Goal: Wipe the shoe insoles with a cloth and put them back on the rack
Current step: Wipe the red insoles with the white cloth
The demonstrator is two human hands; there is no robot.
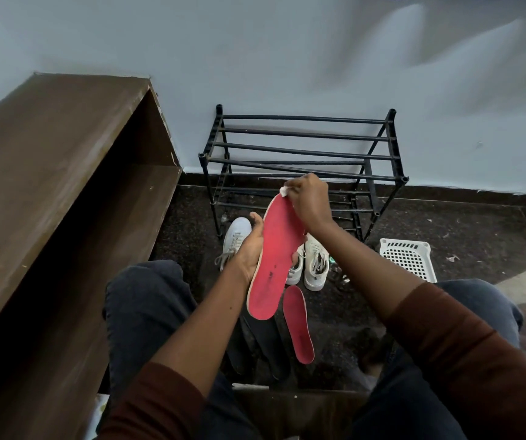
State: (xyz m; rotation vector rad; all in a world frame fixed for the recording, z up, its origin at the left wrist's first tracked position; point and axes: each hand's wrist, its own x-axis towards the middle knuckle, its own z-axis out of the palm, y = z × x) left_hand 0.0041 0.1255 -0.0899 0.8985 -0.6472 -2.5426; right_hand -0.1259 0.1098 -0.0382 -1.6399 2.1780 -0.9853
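Observation:
My left hand (250, 246) grips a red insole (274, 258) by its middle, holding it upright and slightly tilted in front of me. My right hand (307, 198) pinches a small white cloth (284, 191) against the insole's top end. A second red insole (299, 323) lies flat on the dark floor between my knees. Dark insoles (265, 341) lie beside it, partly hidden under my left arm. The black metal shoe rack (303, 150) stands against the wall just beyond my hands, its bars bare.
White sneakers (315, 262) sit on the floor in front of the rack, another (234, 236) behind my left hand. A white plastic basket (409, 257) lies to the right. A brown wooden shelf unit (65, 173) fills the left side.

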